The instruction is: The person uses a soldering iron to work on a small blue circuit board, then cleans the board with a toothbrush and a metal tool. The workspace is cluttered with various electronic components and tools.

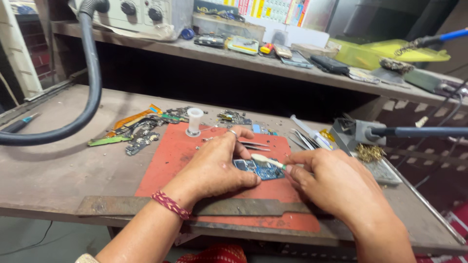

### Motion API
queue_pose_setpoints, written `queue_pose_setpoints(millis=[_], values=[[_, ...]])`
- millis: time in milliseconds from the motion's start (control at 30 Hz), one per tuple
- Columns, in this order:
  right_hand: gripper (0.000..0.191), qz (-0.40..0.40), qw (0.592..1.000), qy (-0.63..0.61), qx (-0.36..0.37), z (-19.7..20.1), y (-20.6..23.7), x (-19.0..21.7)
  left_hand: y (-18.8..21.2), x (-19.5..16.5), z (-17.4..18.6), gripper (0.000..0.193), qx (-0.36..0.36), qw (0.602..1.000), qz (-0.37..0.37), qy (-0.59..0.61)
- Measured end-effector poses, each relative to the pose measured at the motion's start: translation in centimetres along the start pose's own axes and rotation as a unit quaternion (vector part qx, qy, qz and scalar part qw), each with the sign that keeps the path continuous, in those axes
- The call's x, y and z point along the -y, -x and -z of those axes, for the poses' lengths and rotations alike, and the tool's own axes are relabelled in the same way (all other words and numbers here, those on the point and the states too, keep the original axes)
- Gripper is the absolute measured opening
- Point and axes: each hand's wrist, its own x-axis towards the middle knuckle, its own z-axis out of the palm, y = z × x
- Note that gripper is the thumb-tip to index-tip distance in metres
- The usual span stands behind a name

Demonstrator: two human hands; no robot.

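Both hands are set on the red mat (165,165), the left hand (214,168) pressed flat on a blue circuit board (261,169) between them, while a white-headed brush (265,159) is pinched in the right hand (336,182) over the board, cleaning seemingly unfinished.

Electronics repair workshop — soldering iron (409,131), scattered circuit boards (141,134), cluttered shelf (273,65)
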Motion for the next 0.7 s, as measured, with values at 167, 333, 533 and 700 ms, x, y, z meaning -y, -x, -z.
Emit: queue_pose_setpoints(millis=[167, 333, 533, 700], values=[[0.032, 0.047, 0.998, 0.007, -0.043, 0.2, 0.6, -0.1, -0.1, 0.1, 0.1, 0.081, 0.005, 1.000, -0.016, -0.001], [0.031, 0.036, 0.999, 0.017, -0.022, 0.5, 0.7, 0.0, -0.1, 0.0, 0.1, 0.081, 0.001, 1.000, -0.028, -0.011], [0.032, 0.039, 0.998, 0.029, -0.045, -0.1, 0.5, -0.2, 0.1, 0.0, 0.1, 0.078, 0.010, 1.000, -0.014, 0.008], [0.033, 0.085, 0.996, 0.015, -0.038, 0.0, 0.0, -1.3, 0.1, -0.2, 0.1, 0.076, 0.015, 1.000, -0.005, 0.002]])
